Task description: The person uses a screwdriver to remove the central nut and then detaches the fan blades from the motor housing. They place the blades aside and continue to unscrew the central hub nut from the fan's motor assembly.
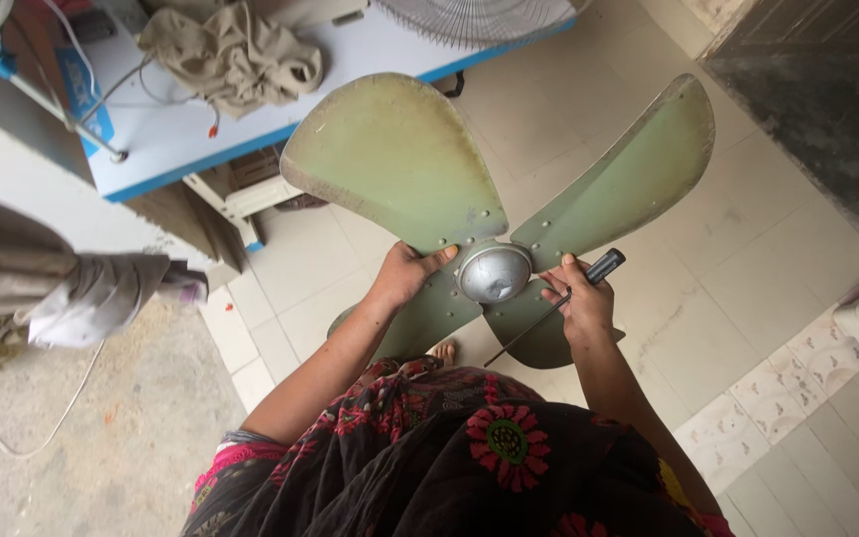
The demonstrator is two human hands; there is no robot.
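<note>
Held up at chest height over the tiled floor: a pale green four-bladed fan blade assembly with a silver hub cap at its centre, apparently off any motor or cage — no shaft or housing in view behind it. Left hand clamped on the blade root just left of the hub, thumb laid across the front face towards the cap, the other fingers hidden behind the metal. Right hand closed on the blade root at the right of the hub and pinning a black-handled screwdriver against it, handle poking up past the knuckles, thin shaft slanting down and left across the lower blade; tip touching no screw. Rows of rivets or screws in place along each blade root near the hub, and the cap seated — so, by the look of it, the blades freed from the fan and nothing on the assembly itself undone. As for containers — none plainly in view; nearest thing to one, a white and blue table up and to the left bearing a crumpled beige cloth, some cables and the rim of a wire fan guard, with a shelf underneath, contents too dim to tell. Floral dark garment filling the lower frame.
</note>
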